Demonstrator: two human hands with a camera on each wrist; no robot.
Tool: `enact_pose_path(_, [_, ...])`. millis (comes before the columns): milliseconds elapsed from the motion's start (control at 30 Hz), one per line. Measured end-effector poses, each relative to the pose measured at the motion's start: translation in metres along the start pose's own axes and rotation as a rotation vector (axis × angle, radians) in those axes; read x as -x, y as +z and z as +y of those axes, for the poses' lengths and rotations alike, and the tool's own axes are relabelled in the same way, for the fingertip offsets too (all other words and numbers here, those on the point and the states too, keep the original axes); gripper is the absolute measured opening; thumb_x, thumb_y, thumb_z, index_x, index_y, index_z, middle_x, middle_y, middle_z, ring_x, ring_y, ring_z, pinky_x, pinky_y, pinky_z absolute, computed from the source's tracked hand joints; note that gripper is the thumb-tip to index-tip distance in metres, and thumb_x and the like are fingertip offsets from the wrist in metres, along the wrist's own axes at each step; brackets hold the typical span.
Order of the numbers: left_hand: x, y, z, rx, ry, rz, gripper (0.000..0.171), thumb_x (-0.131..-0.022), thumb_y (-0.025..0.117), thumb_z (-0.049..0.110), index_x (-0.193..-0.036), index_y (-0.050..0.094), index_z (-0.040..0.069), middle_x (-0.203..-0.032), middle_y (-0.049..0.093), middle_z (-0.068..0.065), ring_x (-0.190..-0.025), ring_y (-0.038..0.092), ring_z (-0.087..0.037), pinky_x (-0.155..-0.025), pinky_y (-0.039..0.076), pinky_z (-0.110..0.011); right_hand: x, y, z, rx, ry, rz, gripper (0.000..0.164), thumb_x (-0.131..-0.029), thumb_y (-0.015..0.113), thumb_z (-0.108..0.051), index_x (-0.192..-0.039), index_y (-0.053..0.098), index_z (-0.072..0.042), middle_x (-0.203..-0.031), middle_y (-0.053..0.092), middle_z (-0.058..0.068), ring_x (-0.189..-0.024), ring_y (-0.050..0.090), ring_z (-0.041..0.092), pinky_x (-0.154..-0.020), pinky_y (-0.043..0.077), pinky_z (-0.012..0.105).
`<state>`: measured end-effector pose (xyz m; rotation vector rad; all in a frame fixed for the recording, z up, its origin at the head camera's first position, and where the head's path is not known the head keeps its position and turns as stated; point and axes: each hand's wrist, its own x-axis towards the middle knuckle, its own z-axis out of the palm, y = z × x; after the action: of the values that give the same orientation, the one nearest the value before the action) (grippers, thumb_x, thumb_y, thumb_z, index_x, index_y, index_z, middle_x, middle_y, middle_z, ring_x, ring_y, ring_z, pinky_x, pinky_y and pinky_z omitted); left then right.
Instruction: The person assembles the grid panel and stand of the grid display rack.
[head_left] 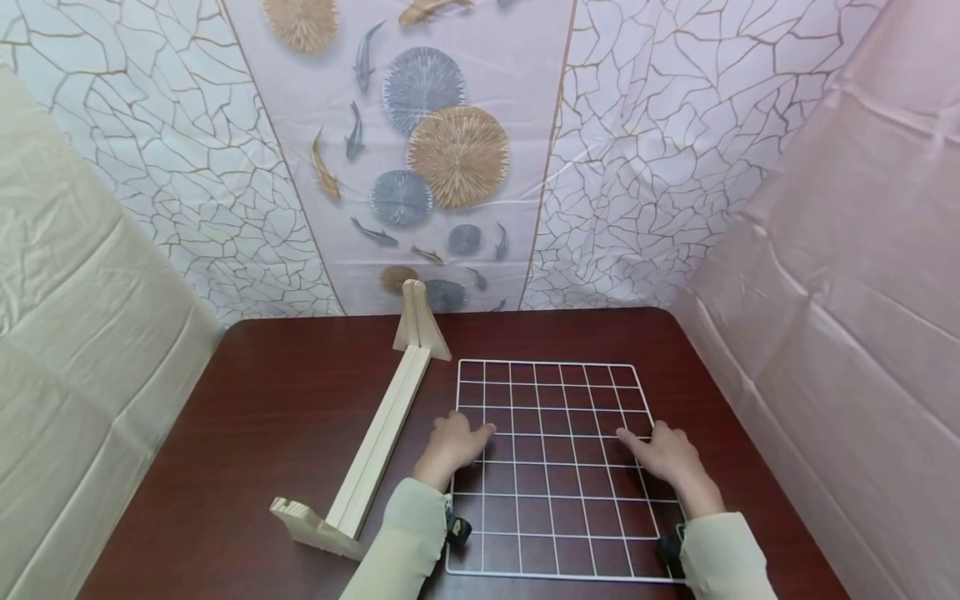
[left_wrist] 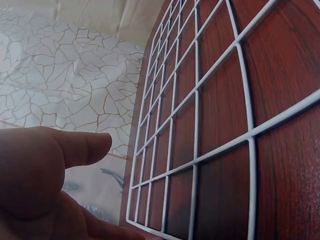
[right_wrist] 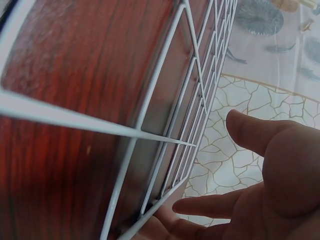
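A white wire grid panel [head_left: 549, 497] lies on the dark red table, its square mesh also filling much of the left wrist view. My left hand [head_left: 453, 443] is at the panel's left edge, thumb pointing inward above the mesh. At the opposite edge is my right hand [head_left: 670, 458], its thumb likewise raised over the wires. In the right wrist view, the fingers [right_wrist: 205, 206] reach the panel's rim, some partly hidden by it, and the thumb stays apart from the wires. The left wrist view shows the left thumb [left_wrist: 87, 148] extended, off the wire; its lower fingers meet the rim near the frame's bottom.
Left of the panel lies a pale wooden frame: a long grooved bar [head_left: 382, 433] between two shaped end pieces, the far one [head_left: 420, 321] and the near one [head_left: 315, 529]. A patterned cloth [head_left: 637, 167] hangs behind the table [head_left: 225, 467], with plain cloth on both sides.
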<state>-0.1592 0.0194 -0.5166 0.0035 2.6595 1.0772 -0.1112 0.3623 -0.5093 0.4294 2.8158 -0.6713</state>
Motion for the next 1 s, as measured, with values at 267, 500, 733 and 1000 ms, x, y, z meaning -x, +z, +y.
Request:
enact_pose_path(267, [-0.003,0.003,-0.005,0.013,-0.018,-0.002,0.062,-0.099,0.066,0.039,-0.127,0.061,-0.017,-0.118,0.049,-0.036,-0.106,0.060,-0.051,-0.093,0.050,-0.067,-0.006,0.001,0.003,0.002,0.000,-0.006,0.089,-0.103,0.053,-0.056,-0.129,0.047,0.029,-0.123,0.048,0.051,-0.111,0.055,0.061,-0.092,0.049,0.068])
enact_pose_path(500, [-0.006,0.004,-0.009,0.016,-0.011,0.010,0.061,-0.100,0.064,0.035,-0.129,0.058,-0.019,-0.119,0.050,-0.037,-0.109,0.058,-0.052,-0.096,0.049,-0.066,-0.009,0.001,0.006,0.002,0.002,-0.001,0.088,-0.103,0.053,-0.058,-0.123,0.052,0.028,-0.117,0.054,0.049,-0.106,0.059,0.058,-0.089,0.051,0.065])
enact_pose_path(733, [-0.007,0.001,-0.014,0.042,0.000,0.016,0.056,-0.100,0.061,0.029,-0.130,0.058,-0.018,-0.130,0.052,-0.040,-0.117,0.057,-0.053,-0.102,0.047,-0.064,-0.012,-0.002,0.010,-0.003,-0.010,0.002,0.084,-0.105,0.051,-0.057,-0.118,0.054,0.026,-0.109,0.059,0.044,-0.097,0.062,0.054,-0.085,0.051,0.062])
enact_pose_path(1000, [-0.007,-0.002,-0.018,0.047,-0.001,0.034,0.052,-0.099,0.061,0.027,-0.126,0.062,-0.017,-0.128,0.057,-0.040,-0.118,0.058,-0.054,-0.101,0.048,-0.064,-0.014,0.004,0.018,-0.101,0.015,0.020,0.074,-0.098,0.060,-0.061,-0.097,0.057,0.013,-0.083,0.058,0.023,-0.073,0.057,0.034,-0.067,0.050,0.047])
